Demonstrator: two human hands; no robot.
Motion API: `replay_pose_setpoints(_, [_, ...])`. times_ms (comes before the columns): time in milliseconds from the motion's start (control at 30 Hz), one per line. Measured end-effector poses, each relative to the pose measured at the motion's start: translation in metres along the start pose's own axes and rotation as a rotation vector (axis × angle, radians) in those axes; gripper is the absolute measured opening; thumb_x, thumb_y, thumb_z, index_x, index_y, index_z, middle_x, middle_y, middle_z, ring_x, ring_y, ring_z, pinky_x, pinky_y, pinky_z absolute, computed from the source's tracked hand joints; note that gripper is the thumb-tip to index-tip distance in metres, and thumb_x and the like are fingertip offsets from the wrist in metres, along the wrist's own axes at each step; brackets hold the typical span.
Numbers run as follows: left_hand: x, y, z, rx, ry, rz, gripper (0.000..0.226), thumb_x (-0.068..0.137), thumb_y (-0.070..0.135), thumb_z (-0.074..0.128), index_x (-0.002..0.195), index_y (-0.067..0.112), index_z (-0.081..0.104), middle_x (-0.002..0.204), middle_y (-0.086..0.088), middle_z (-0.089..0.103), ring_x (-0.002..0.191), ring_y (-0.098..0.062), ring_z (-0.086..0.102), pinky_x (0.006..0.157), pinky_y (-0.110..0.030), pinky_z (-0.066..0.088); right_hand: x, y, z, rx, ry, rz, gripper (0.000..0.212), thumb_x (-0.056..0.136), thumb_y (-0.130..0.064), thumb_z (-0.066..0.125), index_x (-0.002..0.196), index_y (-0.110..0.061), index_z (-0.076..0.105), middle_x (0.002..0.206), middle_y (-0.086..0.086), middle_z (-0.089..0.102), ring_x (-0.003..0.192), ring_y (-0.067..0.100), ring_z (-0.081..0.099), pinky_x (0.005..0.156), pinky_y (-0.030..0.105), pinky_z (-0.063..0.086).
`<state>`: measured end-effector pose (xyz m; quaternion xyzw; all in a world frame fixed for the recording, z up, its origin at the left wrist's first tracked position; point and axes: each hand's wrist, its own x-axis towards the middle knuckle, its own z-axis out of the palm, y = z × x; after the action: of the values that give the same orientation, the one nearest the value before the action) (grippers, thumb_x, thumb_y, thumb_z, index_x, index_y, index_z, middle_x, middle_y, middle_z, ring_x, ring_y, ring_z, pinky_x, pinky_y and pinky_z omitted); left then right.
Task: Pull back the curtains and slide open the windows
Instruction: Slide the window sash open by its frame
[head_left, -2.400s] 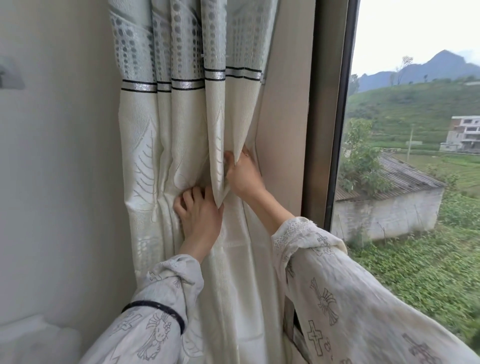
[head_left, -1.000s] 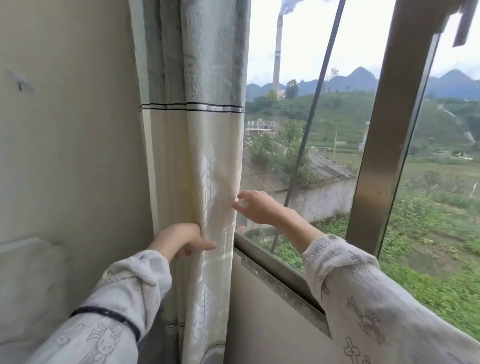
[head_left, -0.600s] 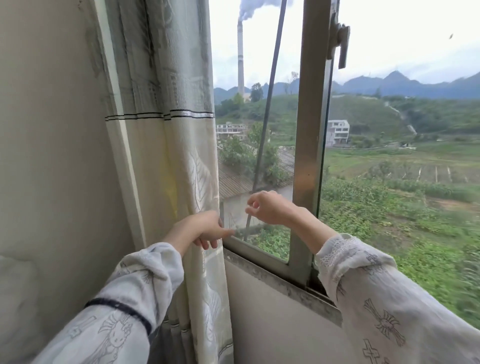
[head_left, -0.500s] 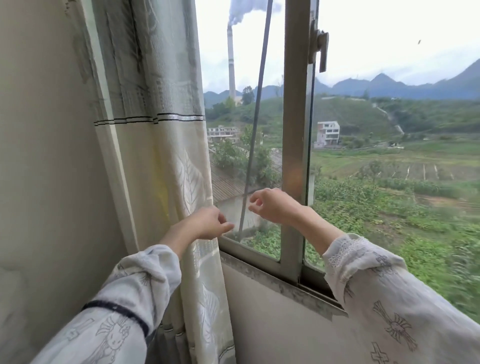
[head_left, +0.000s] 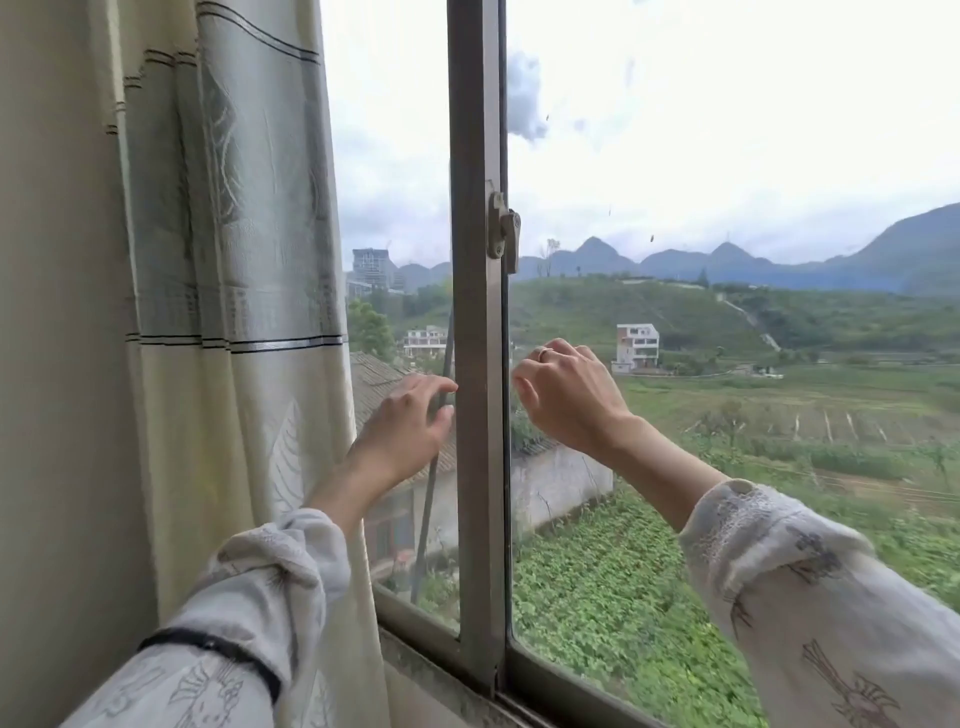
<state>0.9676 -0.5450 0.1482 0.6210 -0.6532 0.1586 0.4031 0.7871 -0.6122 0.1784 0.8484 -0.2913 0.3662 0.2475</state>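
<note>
Now your left hand (head_left: 402, 431) spreads open fingers against the upright window frame (head_left: 477, 332); your right hand (head_left: 569, 397), loosely curled and empty, hovers beside it, curtain (head_left: 234, 270) gathered left.

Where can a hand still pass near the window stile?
Left of the stile, between it and the curtain, only a narrow strip, taken by the left hand. Right of it, past the right hand, the pane is unobstructed. The latch sits above both hands.
</note>
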Motion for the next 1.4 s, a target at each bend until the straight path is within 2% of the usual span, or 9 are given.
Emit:
replay_pose_setpoints(133, [0.042, 0.031, -0.008, 0.071, 0.175, 0.086, 0.043, 0.09, 0.019, 0.047, 0.131, 0.014, 0.037, 0.138, -0.007, 0.04, 0.129, -0.022, 0.037, 0.106, -0.035, 0.03, 0.021, 0.028, -0.015, -0.148, 0.096, -0.021, 0.032, 0.094, -0.018, 0.046, 0.124, -0.013, 0.056, 0.144, 0.012, 0.046, 0.138, 0.025, 0.032, 0.116, 0.05, 0.008])
replay_pose_setpoints(333, [0.11, 0.065, -0.023, 0.161, 0.261, 0.144, 0.059, 0.092, 0.025, 0.044, 0.142, 0.013, 0.016, 0.153, -0.007, 0.016, 0.14, -0.021, 0.017, 0.114, -0.042, 0.021, 0.05, 0.055, -0.022, -0.345, 0.082, 0.08, 0.061, 0.095, -0.033, 0.042, 0.149, -0.021, 0.014, 0.16, 0.009, -0.001, 0.147, 0.026, -0.006, 0.11, 0.055, -0.017])
replay_pose_setpoints(533, [0.153, 0.071, -0.012, 0.336, 0.201, 0.138, 0.077, 0.085, 0.041, 0.055, 0.142, 0.012, 0.012, 0.153, -0.006, 0.012, 0.141, -0.023, 0.012, 0.114, -0.043, 0.021, 0.055, 0.068, 0.001, -0.536, 0.091, 0.065, 0.066, 0.096, -0.049, 0.029, 0.149, -0.025, -0.001, 0.158, 0.005, -0.015, 0.143, 0.027, -0.02, 0.103, 0.058, -0.03])
replay_pose_setpoints(667, [0.157, 0.069, -0.004, 0.477, 0.389, 0.2, 0.073, 0.08, 0.037, 0.064, 0.136, 0.007, 0.028, 0.144, -0.011, 0.031, 0.133, -0.026, 0.028, 0.107, -0.039, 0.031, 0.054, 0.074, 0.007, -0.612, 0.122, 0.045, 0.066, 0.095, -0.052, 0.02, 0.149, -0.021, -0.002, 0.158, 0.007, -0.014, 0.144, 0.03, -0.018, 0.105, 0.059, -0.026])
replay_pose_setpoints(1033, [0.151, 0.061, -0.014, 0.49, 0.372, 0.36, 0.051, 0.088, 0.013, 0.049, 0.135, 0.002, 0.035, 0.143, -0.019, 0.038, 0.13, -0.035, 0.039, 0.1, -0.045, 0.04, 0.053, 0.075, 0.008, -0.677, 0.134, 0.034, 0.065, 0.095, -0.052, 0.018, 0.149, -0.019, 0.001, 0.158, 0.01, -0.009, 0.145, 0.033, -0.012, 0.106, 0.062, -0.021])
replay_pose_setpoints(1167, [0.152, 0.054, -0.036, 0.457, 0.378, 0.499, 0.035, 0.091, 0.009, 0.045, 0.125, 0.004, 0.05, 0.125, -0.02, 0.059, 0.106, -0.042, 0.059, 0.088, -0.052, 0.051, 0.053, 0.075, 0.005, -0.665, 0.122, 0.051, 0.065, 0.095, -0.052, 0.021, 0.149, -0.02, 0.006, 0.159, 0.01, -0.004, 0.146, 0.033, -0.007, 0.107, 0.062, -0.021])
replay_pose_setpoints(1233, [0.153, 0.052, -0.046, 0.368, 0.395, 0.529, 0.027, 0.093, 0.014, 0.044, 0.118, 0.008, 0.055, 0.114, -0.016, 0.065, 0.092, -0.04, 0.065, 0.079, -0.046, 0.055, 0.053, 0.075, 0.003, -0.673, 0.122, 0.047, 0.064, 0.095, -0.052, 0.024, 0.149, -0.02, 0.01, 0.16, 0.01, 0.001, 0.146, 0.033, -0.002, 0.107, 0.062, -0.019])
replay_pose_setpoints(1300, [0.156, 0.054, -0.05, 0.201, 0.457, 0.458, 0.02, 0.093, 0.016, 0.047, 0.108, 0.01, 0.059, 0.105, -0.014, 0.068, 0.088, -0.036, 0.065, 0.076, -0.033, 0.052, 0.055, 0.073, -0.004, -0.714, 0.087, 0.033, 0.063, 0.091, -0.055, 0.037, 0.144, -0.022, 0.031, 0.156, 0.009, 0.025, 0.144, 0.03, 0.021, 0.111, 0.063, 0.003])
replay_pose_setpoints(1400, [0.166, 0.062, -0.049, -0.05, 0.519, 0.267, 0.015, 0.09, 0.016, 0.053, 0.099, 0.01, 0.063, 0.098, -0.012, 0.07, 0.089, -0.029, 0.063, 0.075, -0.028, 0.046, 0.064, 0.075, -0.023, -0.712, 0.205, -0.032, 0.048, 0.073, -0.051, 0.066, 0.112, -0.023, 0.066, 0.123, 0.001, 0.065, 0.114, 0.02, 0.06, 0.1, 0.052, 0.042])
